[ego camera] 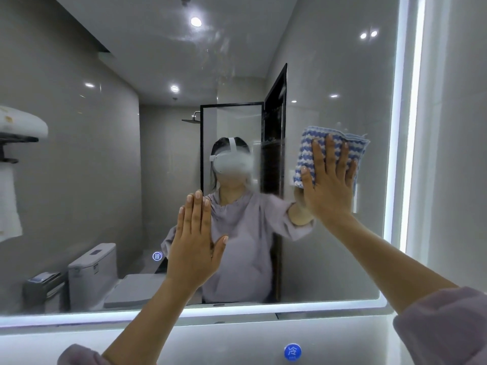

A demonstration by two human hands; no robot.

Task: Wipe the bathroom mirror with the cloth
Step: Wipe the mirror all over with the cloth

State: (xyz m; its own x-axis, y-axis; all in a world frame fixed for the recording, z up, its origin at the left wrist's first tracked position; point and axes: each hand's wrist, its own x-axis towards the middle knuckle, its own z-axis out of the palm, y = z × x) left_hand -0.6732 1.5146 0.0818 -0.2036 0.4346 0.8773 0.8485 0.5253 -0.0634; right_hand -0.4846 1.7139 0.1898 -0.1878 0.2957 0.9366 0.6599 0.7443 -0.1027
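I see my right hand flat on the cloth, fingers spread wide. It presses the blue and white cloth on the mirror. It is not curled round it, just pushing. The cloth sits on the right side of the glass, about halfway up, near the bright light strip at the edge.

My left hand is flat on the glass too, fingers straight and close together. It holds nothing. It is lower down and near the middle, well apart from the cloth.

The mirror is longer side to side than up and down. Most of the glass lies to the left of the cloth, so I think the next wipe should go that way. I can see some cloudy streaks up high, above and left of the cloth. They look like they need a rub.

If I sweep left and low, my own left hand is in the way. A small glowing button sits low on the glass beside that hand. I would not want to bump it.
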